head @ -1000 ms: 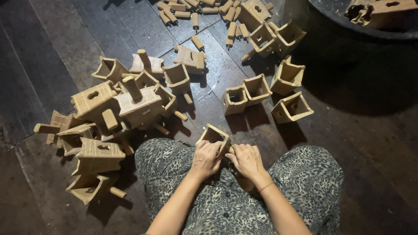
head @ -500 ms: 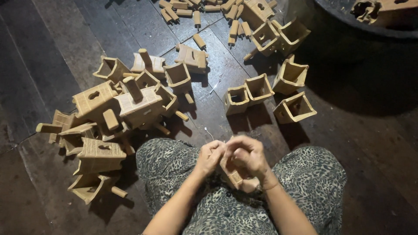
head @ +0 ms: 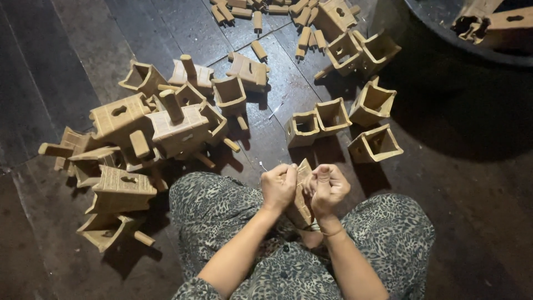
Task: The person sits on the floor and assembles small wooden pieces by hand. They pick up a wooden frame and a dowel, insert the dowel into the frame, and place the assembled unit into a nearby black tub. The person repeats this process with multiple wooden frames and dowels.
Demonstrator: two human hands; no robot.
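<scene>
My left hand [head: 278, 186] and my right hand [head: 328, 190] both grip one tan wooden box-shaped piece [head: 302, 194], turned on edge between them above my lap. I sit on a dark plank floor [head: 66, 50] in leopard-patterned trousers [head: 216, 208]. Just beyond my hands lie open square wooden cups: a joined pair [head: 316, 121], one at the right [head: 376, 144] and one tilted [head: 372, 103].
A heap of finished wooden pieces with pegs [head: 144, 133] lies at my left. Short wooden pegs [head: 258, 16] and more cups [head: 355, 47] are scattered at the top. A dark round tub [head: 472, 39] with wooden pieces stands at the upper right.
The piece that lay on the floor in front of my knees was lifted into both hands, drawn towards my lap and turned on edge.
</scene>
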